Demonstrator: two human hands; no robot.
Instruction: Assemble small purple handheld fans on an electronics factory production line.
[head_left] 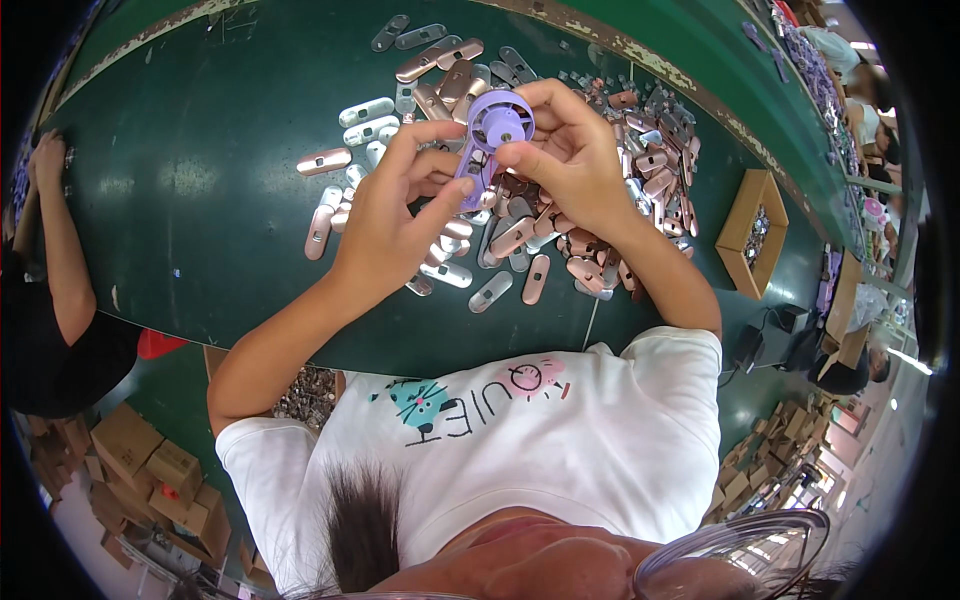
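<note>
A purple handheld mini fan body (497,112), with a round ring head and a short handle, is held up between my two hands. My left hand (392,210) pinches the handle between thumb and fingers. My right hand (578,160) grips the ring head, its thumb lying near the hub at the centre. Dark bits, perhaps wires, show inside the handle, too small to make out. Under and around both hands lies a loose heap of oval metallic covers (512,237), rose-gold and silver, each with a small dark opening.
An open cardboard box (741,250) of small parts stands on the green table (200,250) to the right. Another person's arms (62,230) rest at the far left. Purple parts line the raised ledge at right. Cardboard boxes (140,455) are stacked on the floor, lower left.
</note>
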